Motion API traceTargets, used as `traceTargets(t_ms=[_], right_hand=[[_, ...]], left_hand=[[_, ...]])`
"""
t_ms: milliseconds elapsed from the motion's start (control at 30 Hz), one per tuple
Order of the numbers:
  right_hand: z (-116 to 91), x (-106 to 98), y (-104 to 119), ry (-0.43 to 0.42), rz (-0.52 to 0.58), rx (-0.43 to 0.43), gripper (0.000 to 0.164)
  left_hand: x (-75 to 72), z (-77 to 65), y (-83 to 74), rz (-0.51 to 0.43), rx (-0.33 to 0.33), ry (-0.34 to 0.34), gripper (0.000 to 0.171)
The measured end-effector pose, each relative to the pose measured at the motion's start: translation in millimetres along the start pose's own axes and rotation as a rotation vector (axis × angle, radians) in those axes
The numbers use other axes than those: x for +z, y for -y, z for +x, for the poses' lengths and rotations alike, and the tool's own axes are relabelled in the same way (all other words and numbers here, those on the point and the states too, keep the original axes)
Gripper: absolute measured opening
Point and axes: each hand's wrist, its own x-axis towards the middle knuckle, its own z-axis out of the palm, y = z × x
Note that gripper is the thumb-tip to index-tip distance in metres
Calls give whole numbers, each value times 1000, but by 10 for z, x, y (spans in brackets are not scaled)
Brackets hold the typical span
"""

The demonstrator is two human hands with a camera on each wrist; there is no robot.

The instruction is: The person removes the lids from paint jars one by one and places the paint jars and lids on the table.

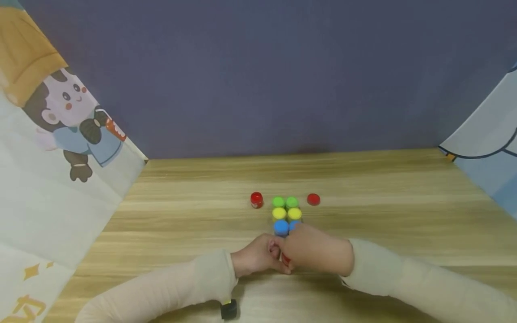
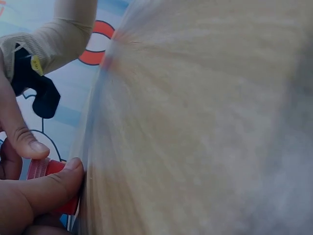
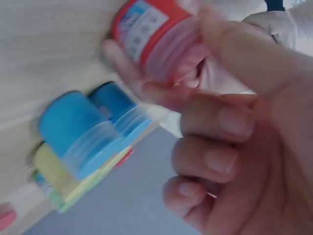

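Observation:
Low at the front, my left hand (image 1: 258,255) grips the body of a red jar (image 3: 149,32) with a printed label. My right hand (image 1: 315,249) pinches the jar's ridged lid (image 3: 176,46) between thumb and forefinger, its other fingers curled. In the head view the hands mostly hide this jar. The left wrist view shows the left thumb along the red body (image 2: 56,169). Just beyond the hands stand two blue-lidded jars (image 1: 281,227), the right one partly covered by the right hand.
Behind the blue jars are two yellow-lidded jars (image 1: 279,213), then two green-lidded jars (image 1: 278,202). A lidless red jar (image 1: 256,200) stands to their left, and a loose red lid (image 1: 313,199) lies to their right. The wood-grain table (image 1: 181,215) meets a dark backdrop (image 1: 282,80).

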Motion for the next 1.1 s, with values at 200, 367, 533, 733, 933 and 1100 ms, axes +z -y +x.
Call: traceTargets(t_ms=[200,367,533,733,933,1100], right_hand=[[-78,57,-28,-82,225,82,35],[-101,108,8,-126,343,166,36],[-107,137,78,-152,393,267,41],[-100,175,120,-230,337,311,45],[-82,196,118,-208,331,312,44],[-69,189,99,-162,349,317,44]], left_hand=[[-9,16,4,12,-15,9,40],[-5,39,6,20,-15,11,38],[1,50,14,45,-21,-2,34],[-4,46,12,36,-20,-15,33],[-2,50,11,31,-18,-12,33],[-5,59,15,28,-16,-2,33]])
